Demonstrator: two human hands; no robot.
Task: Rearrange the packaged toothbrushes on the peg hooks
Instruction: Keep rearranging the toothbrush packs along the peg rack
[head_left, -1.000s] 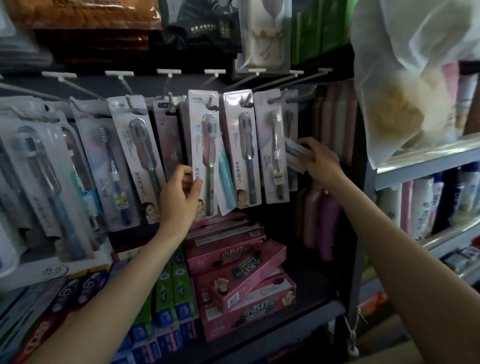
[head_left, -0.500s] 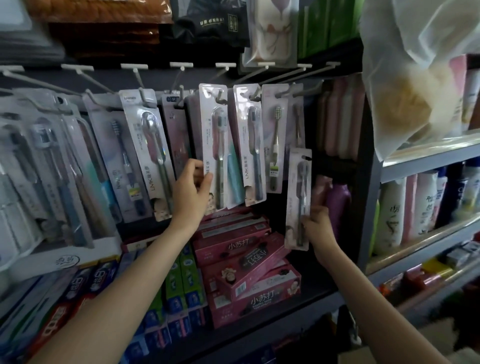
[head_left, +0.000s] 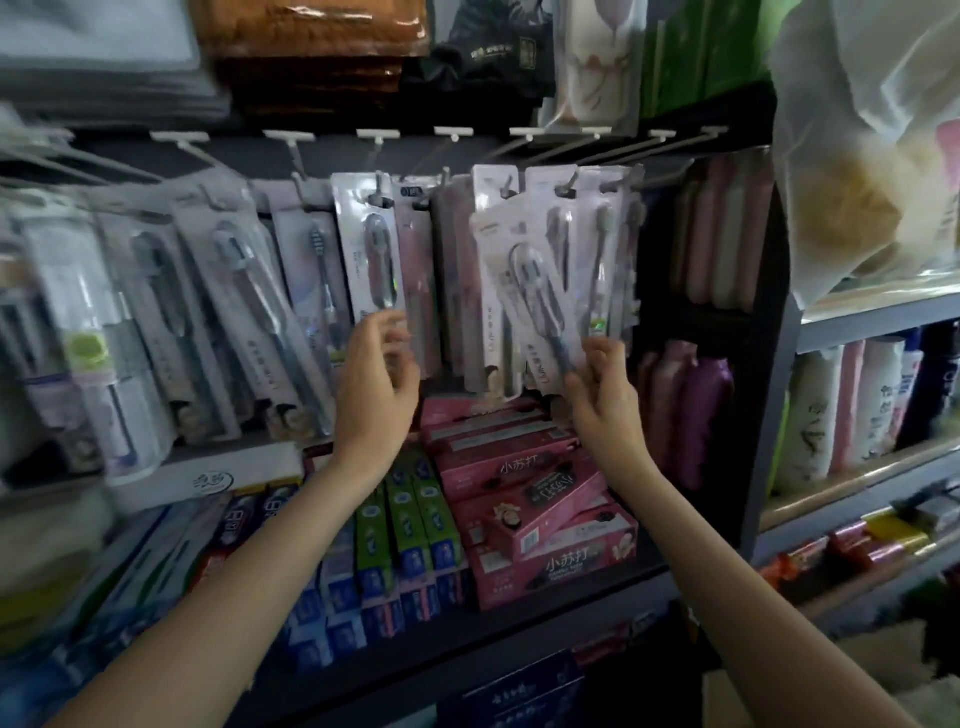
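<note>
Several carded toothbrush packs hang in a row from metal peg hooks (head_left: 563, 184) under a dark shelf. My right hand (head_left: 602, 395) pinches the bottom of one loose toothbrush pack (head_left: 524, 291), which tilts left in front of the hanging packs, off any hook. My left hand (head_left: 376, 384) is raised with loosely curled fingers at the bottom edge of a hanging pack (head_left: 371, 249); I cannot tell whether it grips it. The frame is blurred on the left.
Pink toothpaste boxes (head_left: 524, 488) and green and blue ones (head_left: 410, 525) fill the shelf below the hands. Bottles (head_left: 691, 405) stand at the right behind a grey upright. A white plastic bag (head_left: 857, 156) hangs at top right.
My right hand has carried the loose pack left and up, from beside the row to in front of the middle packs. My left hand has loosened from the hanging pack. The camera shifted.
</note>
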